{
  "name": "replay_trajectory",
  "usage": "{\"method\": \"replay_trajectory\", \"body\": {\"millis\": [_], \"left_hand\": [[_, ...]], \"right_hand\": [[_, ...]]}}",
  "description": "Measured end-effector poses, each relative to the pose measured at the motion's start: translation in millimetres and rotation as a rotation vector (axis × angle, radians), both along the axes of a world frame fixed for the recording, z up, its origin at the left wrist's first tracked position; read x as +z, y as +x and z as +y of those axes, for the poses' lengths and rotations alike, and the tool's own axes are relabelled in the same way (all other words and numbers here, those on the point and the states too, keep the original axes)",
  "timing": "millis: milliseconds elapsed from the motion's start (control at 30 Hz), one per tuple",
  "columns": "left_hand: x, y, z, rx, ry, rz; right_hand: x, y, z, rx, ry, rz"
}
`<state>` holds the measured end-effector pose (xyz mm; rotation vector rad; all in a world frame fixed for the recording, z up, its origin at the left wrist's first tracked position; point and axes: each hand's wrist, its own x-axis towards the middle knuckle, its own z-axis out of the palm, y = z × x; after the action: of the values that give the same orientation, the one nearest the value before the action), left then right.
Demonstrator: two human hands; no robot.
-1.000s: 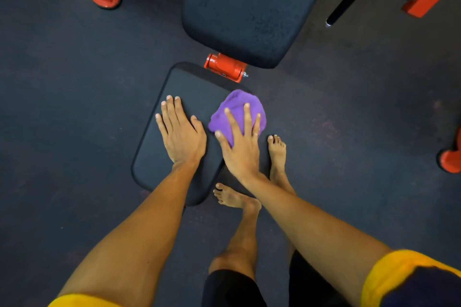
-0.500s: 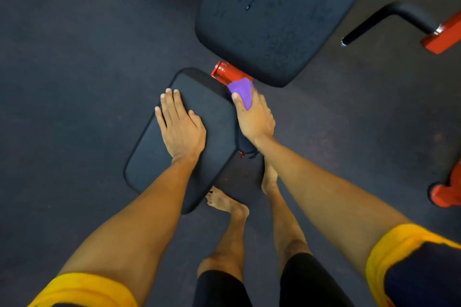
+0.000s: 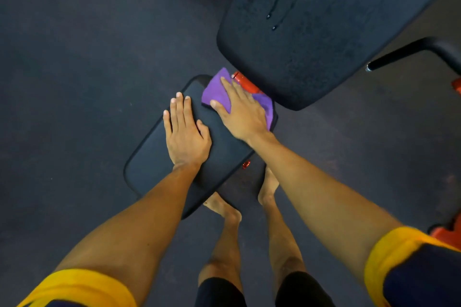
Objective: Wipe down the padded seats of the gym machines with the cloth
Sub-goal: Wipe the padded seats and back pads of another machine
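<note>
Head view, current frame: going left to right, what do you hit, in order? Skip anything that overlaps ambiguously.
left hand → right hand, flat on the purple cloth → large black pad → black handle. The small seat pad is left out because it spans under both hands.

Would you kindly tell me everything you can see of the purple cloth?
The purple cloth looks like soft microfibre, folded roughly flat with a pointed corner sticking out toward the orange bracket. It lies on the far right corner of the small black seat pad, its right edge reaching the pad's rim. The right hand presses on it with straight fingers, covering its middle.
</note>
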<state>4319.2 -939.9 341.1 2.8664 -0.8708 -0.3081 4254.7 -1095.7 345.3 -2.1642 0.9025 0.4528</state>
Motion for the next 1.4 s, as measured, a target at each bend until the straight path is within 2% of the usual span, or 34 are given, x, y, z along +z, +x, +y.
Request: {"method": "replay_trajectory", "body": {"millis": [100, 167, 267, 333, 400, 467, 533, 600, 733, 867, 900, 1000, 1100, 1233, 1300, 1400], "left_hand": [[0.9, 0.2, -1.0, 0.013, -0.001, 0.013], [1.9, 0.1, -1.6, 0.014, 0.008, 0.017], [2.4, 0.4, -1.1, 0.017, 0.011, 0.033], [2.8, -0.3, 0.2, 0.01, 0.019, 0.035], [2.2, 0.3, -0.2, 0.004, 0.021, 0.027], [2.5, 1.5, -1.0, 0.014, 0.012, 0.025], [2.8, -0.3, -0.8, 0.013, 0.003, 0.018], [3.1, -0.2, -0.3, 0.013, -0.002, 0.012], [2.6, -0.5, 0.0, 0.011, 0.0, 0.023], [0.9, 0.6, 1.0, -0.003, 0.013, 0.021], [0.1, 1.3, 1.1, -0.009, 0.014, 0.013], [-0.6, 2.2, 1.2, -0.006, 0.015, 0.011], [-0.8, 0.4, 1.5, -0.008, 0.016, 0.009], [-1.7, 0.3, 1.1, 0.001, 0.0, 0.012], [-1.4, 1.6, 0.8, 0.009, -0.016, 0.025], [1.6, 1.3, 3.7, 0.072, -0.1, 0.049]], "right_hand": [[3.3, -57.7, 16.9, 0.006, -0.103, -0.028], [5.4, -77.2, 26.9, 0.085, -0.168, -0.04], [5.0, -50.3, 26.7, 0.244, -0.201, -0.055], [3.2, -13.6, 10.5, 0.336, -0.13, -0.093], [0.0, 15.3, -14.6, 0.302, -0.002, -0.086], [-0.5, 24.2, -29.6, 0.168, 0.091, -0.051], [3.3, 8.4, -20.6, 0.049, 0.081, -0.016], [7.7, -19.1, 1.6, 0.004, -0.016, -0.017], [5.2, -57.0, 23.3, 0.155, -0.193, -0.123], [-2.1, -14.5, -6.5, 0.384, -0.094, -0.215], [-1.4, -0.5, -15.2, 0.381, -0.038, -0.206], [-0.3, 17.0, -24.2, 0.198, 0.061, -0.087], [6.5, -8.3, 0.3, 0.089, -0.069, 0.014], [12.8, -46.2, 23.6, 0.147, -0.197, -0.04], [12.1, -42.6, 21.0, 0.18, -0.177, -0.02], [12.5, -3.1, 13.3, 0.12, -0.119, 0.04]]}}
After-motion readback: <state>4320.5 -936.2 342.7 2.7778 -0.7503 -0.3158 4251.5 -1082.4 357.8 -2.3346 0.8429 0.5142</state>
